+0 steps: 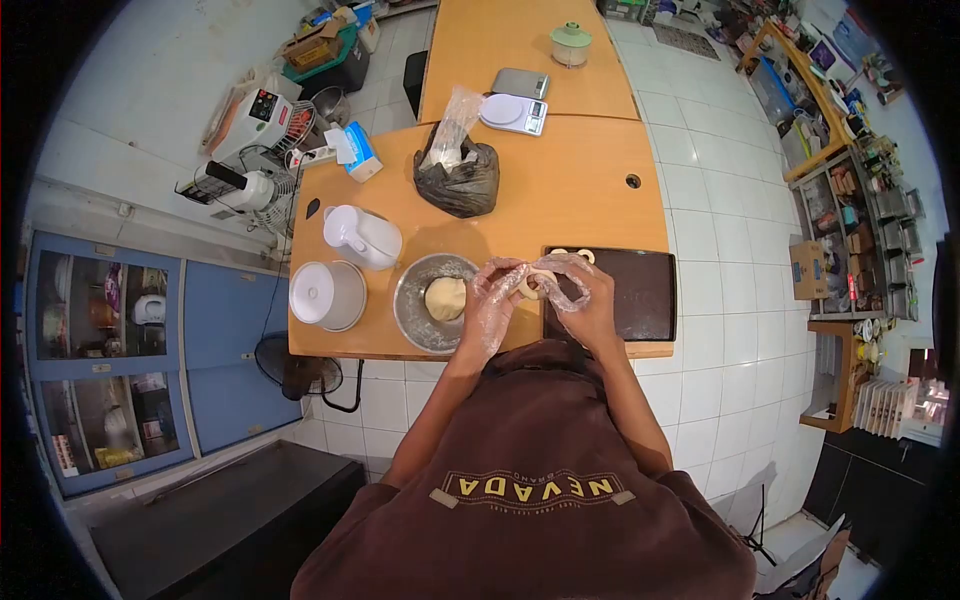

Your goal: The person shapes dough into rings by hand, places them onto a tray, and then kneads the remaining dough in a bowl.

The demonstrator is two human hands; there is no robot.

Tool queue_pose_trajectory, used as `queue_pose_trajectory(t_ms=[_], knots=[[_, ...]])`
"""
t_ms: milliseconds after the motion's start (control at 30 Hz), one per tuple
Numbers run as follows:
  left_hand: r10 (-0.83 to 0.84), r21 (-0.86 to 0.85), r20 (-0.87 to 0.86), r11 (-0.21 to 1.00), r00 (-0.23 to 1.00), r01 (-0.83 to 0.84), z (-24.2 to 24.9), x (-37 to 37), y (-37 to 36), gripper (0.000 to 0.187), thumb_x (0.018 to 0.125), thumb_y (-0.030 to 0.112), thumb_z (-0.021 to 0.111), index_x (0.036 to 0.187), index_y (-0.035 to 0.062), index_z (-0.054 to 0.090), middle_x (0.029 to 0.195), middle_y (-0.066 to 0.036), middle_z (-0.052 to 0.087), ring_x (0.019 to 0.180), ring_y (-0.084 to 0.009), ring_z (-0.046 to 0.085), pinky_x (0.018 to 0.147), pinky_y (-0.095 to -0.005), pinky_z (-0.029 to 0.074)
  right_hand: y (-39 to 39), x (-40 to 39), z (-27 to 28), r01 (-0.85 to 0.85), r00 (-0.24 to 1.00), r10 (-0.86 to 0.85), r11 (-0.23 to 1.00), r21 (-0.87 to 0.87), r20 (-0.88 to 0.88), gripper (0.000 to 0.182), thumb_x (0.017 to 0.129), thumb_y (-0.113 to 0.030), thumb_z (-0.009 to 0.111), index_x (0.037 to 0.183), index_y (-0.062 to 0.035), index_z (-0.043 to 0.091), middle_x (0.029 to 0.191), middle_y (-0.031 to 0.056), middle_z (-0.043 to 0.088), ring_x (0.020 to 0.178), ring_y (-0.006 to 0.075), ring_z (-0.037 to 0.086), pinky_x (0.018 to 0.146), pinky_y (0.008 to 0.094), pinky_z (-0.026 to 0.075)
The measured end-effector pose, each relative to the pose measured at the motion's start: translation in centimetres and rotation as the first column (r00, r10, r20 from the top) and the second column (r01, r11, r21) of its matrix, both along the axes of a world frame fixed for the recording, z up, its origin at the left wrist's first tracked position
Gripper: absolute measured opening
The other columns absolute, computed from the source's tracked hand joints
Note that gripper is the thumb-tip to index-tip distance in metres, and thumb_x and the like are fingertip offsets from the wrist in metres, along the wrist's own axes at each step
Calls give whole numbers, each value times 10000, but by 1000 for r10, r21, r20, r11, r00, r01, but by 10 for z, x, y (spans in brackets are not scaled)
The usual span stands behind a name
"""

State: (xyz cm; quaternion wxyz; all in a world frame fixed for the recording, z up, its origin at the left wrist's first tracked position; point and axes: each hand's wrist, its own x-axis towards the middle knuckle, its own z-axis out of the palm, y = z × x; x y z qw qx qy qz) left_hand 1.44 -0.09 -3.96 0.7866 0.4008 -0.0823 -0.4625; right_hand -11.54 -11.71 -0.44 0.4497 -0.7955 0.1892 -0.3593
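Clear plastic gloves, whitish with smears, cover both my hands. Between them I hold a small ring of pale dough (pixel 527 291), with my left hand (pixel 490 305) closed on its left side and my right hand (pixel 584 300) pinching it from the right. The ring is partly hidden by my fingers. Below my right hand lies a dark baking tray (pixel 640 295). At the tray's far left corner are pale dough rings (pixel 586 256), partly covered by my hands. Just left of my left hand stands a metal bowl (pixel 408 318) containing a smooth ball of dough (pixel 446 298).
A white pitcher (pixel 372 238) and a lidded white tub (pixel 327 296) stand left of the bowl. Farther back are a black plastic bag (pixel 458 188), a tissue box (pixel 361 153), a white scale (pixel 514 114) and a green-lidded container (pixel 570 45).
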Motion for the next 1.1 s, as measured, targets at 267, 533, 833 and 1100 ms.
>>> queue_pose_trajectory(t_ms=[267,533,833,1100], knots=[[-86,74,216,995,973,72,11,1,-1,174,993,5,653,1166,-12,647,1112,-90,682,1016,-164,673,918,-313,568,2,2,4,22,1000,-22,1000,-5,12,250,823,-4,771,1072,-19,755,1064,153,756,1005,324,726,945,391,547],[-27,0,154,1000,988,27,8,-2,-2,172,988,31,675,1148,-30,661,1043,-93,692,951,-158,672,890,-297,548,0,1,-7,67,997,-67,998,13,36,263,792,29,762,1051,-16,755,1039,153,753,983,326,725,901,384,558],[-143,57,194,989,970,134,14,1,-1,167,1005,14,642,1170,-9,652,1113,-87,680,1026,-172,677,923,-329,572,-3,3,-4,35,999,-33,999,-37,40,288,783,29,764,1067,-12,762,1059,152,758,1003,318,726,925,393,559],[-95,132,198,989,976,69,10,4,0,134,988,-4,656,1122,-15,665,1109,-104,699,1016,-178,688,939,-347,581,-3,1,-1,2,1000,-2,1000,-5,27,283,791,5,781,1073,-19,764,1060,152,758,1009,318,722,938,396,551]])
